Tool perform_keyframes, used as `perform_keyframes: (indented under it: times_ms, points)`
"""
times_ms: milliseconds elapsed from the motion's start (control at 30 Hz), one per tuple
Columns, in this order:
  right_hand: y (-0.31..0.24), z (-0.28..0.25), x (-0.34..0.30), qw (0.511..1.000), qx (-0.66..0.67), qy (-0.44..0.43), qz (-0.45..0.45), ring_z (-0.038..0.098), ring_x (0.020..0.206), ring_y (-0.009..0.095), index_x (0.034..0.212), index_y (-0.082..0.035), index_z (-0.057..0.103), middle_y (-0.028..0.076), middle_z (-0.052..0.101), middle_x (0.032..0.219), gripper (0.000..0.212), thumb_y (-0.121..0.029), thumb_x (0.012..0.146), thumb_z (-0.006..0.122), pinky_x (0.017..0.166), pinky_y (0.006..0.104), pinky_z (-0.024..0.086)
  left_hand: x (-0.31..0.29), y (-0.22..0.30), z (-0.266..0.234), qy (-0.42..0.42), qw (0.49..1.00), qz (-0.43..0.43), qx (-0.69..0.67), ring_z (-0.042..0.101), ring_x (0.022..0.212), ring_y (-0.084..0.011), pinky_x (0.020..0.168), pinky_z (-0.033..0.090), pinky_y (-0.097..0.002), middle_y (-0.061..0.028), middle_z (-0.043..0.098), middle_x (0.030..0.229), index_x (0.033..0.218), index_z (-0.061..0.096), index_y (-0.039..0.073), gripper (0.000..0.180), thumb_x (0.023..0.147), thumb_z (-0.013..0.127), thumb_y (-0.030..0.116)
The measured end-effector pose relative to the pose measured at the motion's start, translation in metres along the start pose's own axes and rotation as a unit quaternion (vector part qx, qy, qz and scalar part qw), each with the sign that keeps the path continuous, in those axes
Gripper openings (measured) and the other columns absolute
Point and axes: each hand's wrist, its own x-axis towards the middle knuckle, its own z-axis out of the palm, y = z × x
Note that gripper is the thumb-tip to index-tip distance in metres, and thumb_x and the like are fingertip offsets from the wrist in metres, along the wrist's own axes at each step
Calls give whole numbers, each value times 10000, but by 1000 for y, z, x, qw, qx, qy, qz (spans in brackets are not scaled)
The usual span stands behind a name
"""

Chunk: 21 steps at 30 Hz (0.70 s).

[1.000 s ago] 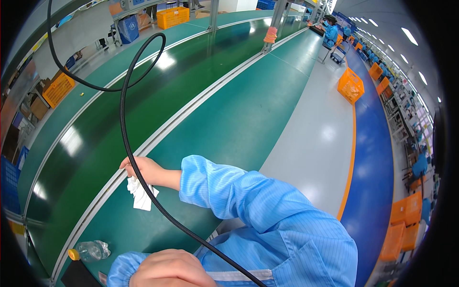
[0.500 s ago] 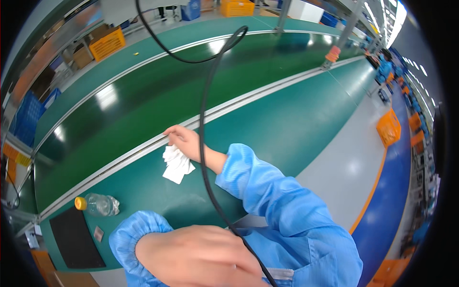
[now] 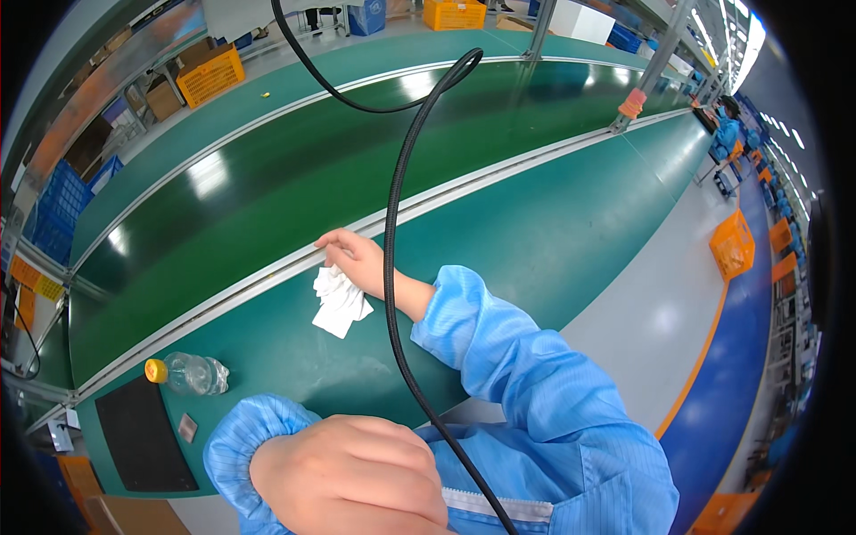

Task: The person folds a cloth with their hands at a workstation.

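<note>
My right hand [image 3: 353,260] rests by the metal rail [image 3: 267,273], thumb and fingers curled over a crumpled white cloth [image 3: 341,308]. The cloth hangs from under the palm and spreads on the green worktop [image 3: 526,232]. Close to my body, above the blue jacket, my left hand [image 3: 352,473] shows its back; the fingers are bent and pressed together. Their tips are hidden, so I cannot make out whether anything is in them. A clear plastic bottle with a yellow cap [image 3: 192,373] lies on its side at the left.
Beside the bottle are a black mat [image 3: 143,437] and a small flat square piece [image 3: 187,428]. A black cable [image 3: 397,232] hangs across the view. Beyond the rail runs a dark green belt [image 3: 294,178]. An orange crate [image 3: 733,245] stands on the floor at right.
The view has shifted slightly. My left hand's fingers, blurred and stretched rightward before, now look more curled in. My right hand stays on the cloth by the rail.
</note>
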Motion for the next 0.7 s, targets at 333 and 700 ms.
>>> perform_keyframes:
  times_ms: [333, 700]
  points:
    - [-1, 2, -1, 1000, 11, 3, 3, 582, 817, 95, 1130, -56, 591, 39, 625, 857, 239, -152, 938, 485, 735, 246, 472, -3, 6, 1, 77, 997, 14, 11, 581, 636, -233, 556, 434, -312, -58, 598, 772, 792, 661, 31, 262, 801, 641, 292]
    - [2, 0, 0, 1000, 1, 2, -4, 591, 812, 97, 1132, -48, 588, 41, 631, 856, 244, -151, 934, 488, 727, 243, 476, 0, 10, -17, 0, 998, -30, -53, 594, 691, -214, 613, 455, -319, -41, 619, 820, 865, 676, 43, 202, 780, 745, 212]
